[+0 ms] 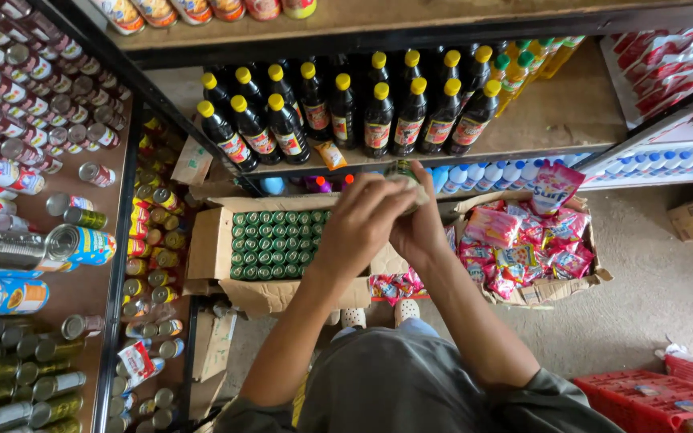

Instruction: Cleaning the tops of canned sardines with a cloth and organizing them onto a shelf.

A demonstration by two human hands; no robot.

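Observation:
My left hand (360, 223) and my right hand (420, 228) are raised together in front of me, both wrapped around one small green-capped bottle (402, 171). Only the bottle's top shows above my fingers. Below my hands sits an open cardboard box (210, 244) filled with rows of the same green-capped bottles (274, 244). Beyond my hands, a shelf (571, 112) carries dark sauce bottles with yellow caps (338, 112).
A second open carton (475, 205) of pink sachet packs stands on the floor to the right. Canned goods (26, 248) fill the shelves on the left. A red plastic crate (651, 397) sits at the bottom right. White bottles with blue caps (491, 172) line the low shelf.

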